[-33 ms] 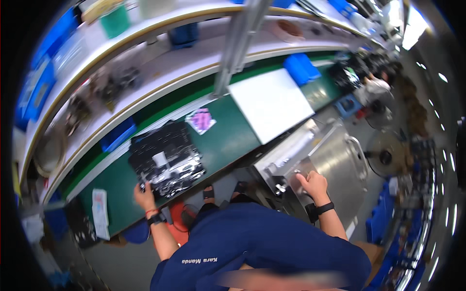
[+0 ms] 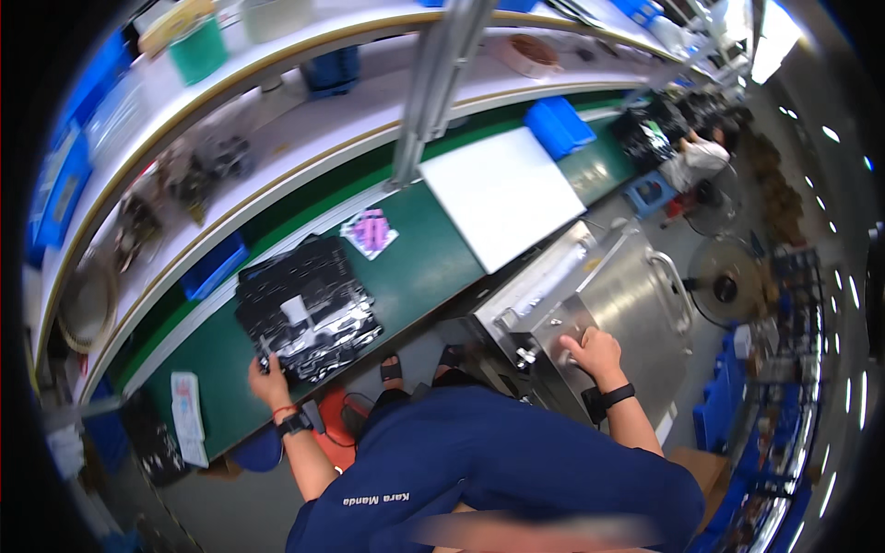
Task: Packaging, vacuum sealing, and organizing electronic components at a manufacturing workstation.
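A stack of flat black plastic bags point(image 2: 309, 309), glossy at its near side, lies on the green bench top. My left hand point(image 2: 269, 380) is at the near-left corner of the stack, its fingers closed on the edge of the plastic. A small white slip point(image 2: 295, 311) rests on the stack. To the right, my right hand point(image 2: 597, 358) is closed at the control panel of a stainless steel machine point(image 2: 636, 304), thumb pointing left. What its curled fingers grip is hidden.
A white board point(image 2: 502, 198) and pink-printed packet point(image 2: 369, 232) lie on the green bench point(image 2: 415, 253). Beyond stands a blue bin point(image 2: 560, 127). Shelves point(image 2: 359, 134) overhang the back. Right of the machine is a round fan point(image 2: 726, 286). A co-worker point(image 2: 698, 161) sits far right.
The whole scene has shifted slightly left in the picture and looks sharper. Both hands keep their places at the black plastic and the machine.
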